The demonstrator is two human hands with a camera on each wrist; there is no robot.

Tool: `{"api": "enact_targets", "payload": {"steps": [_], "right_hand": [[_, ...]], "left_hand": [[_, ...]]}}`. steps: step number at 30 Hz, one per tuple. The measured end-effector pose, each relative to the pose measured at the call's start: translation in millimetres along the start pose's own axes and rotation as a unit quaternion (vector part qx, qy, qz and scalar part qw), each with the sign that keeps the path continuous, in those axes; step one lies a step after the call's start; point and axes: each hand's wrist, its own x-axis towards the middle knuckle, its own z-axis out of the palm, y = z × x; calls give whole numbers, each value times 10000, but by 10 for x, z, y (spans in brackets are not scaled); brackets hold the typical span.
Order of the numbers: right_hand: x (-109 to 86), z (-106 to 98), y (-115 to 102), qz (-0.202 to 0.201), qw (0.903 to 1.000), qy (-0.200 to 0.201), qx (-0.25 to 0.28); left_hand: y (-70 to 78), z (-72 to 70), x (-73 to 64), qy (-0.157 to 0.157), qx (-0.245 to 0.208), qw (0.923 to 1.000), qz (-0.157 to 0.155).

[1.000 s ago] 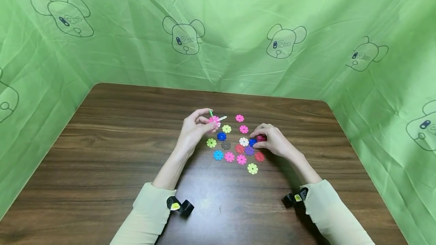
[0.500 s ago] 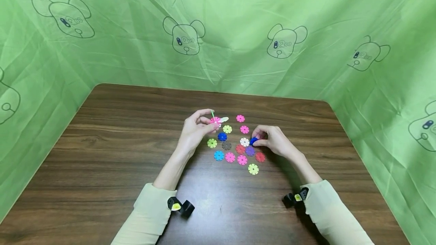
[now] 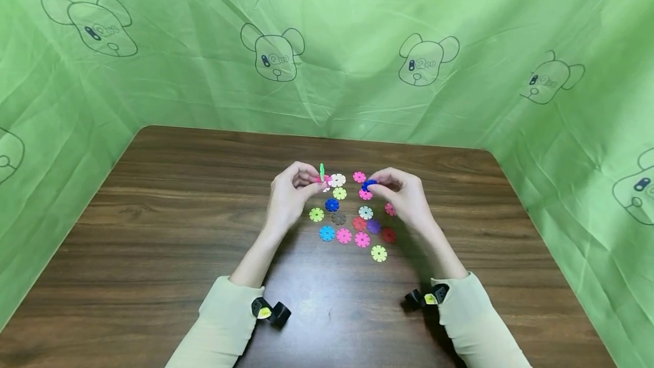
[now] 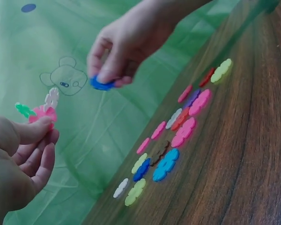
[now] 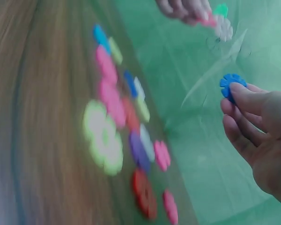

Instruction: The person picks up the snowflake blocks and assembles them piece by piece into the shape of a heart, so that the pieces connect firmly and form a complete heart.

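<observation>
My left hand (image 3: 287, 196) pinches a pink notched snowflake disc (image 4: 43, 114) between thumb and fingers. Joined to that disc at angles are a green disc (image 4: 24, 109) and a white disc (image 4: 51, 98). In my right hand (image 3: 407, 196) a blue snowflake disc (image 5: 231, 83) is pinched by its edge, raised above the table. The blue disc and the joined piece are apart. Below the hands, loose discs lie flat, among them a dark blue disc (image 3: 332, 205), a purple disc (image 3: 374, 226) and a yellow-green disc (image 3: 378, 253).
The discs lie on a brown wood-grain table (image 3: 168, 231), several of them pink, red or yellow-green. A green curtain (image 3: 352, 107) with printed bear heads hangs behind and along the sides. Each wrist wears a small black camera (image 3: 279, 314).
My right hand has picked the blue disc off the table and carried it up and left towards the left hand. The left hand has turned its joined discs, so the white one now faces the head camera.
</observation>
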Motion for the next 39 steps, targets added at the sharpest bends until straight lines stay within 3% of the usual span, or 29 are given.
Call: {"api": "enact_targets", "payload": {"steps": [6, 12, 24, 31, 39], "right_hand": [[45, 143, -208, -199, 9943, 377, 982], [54, 198, -300, -309, 9912, 476, 1194], [33, 204, -295, -204, 9914, 465, 1204], [28, 212, -268, -290, 9915, 398, 1207], [33, 280, -264, -58, 9879, 433, 1489]], "left_hand": [[19, 18, -28, -44, 243, 9987, 435], [20, 36, -20, 2, 133, 9979, 630], [-11, 73, -28, -101, -136, 9988, 462], [-22, 71, -19, -151, -74, 9986, 493], [-33, 88, -33, -100, -40, 9998, 156]]}}
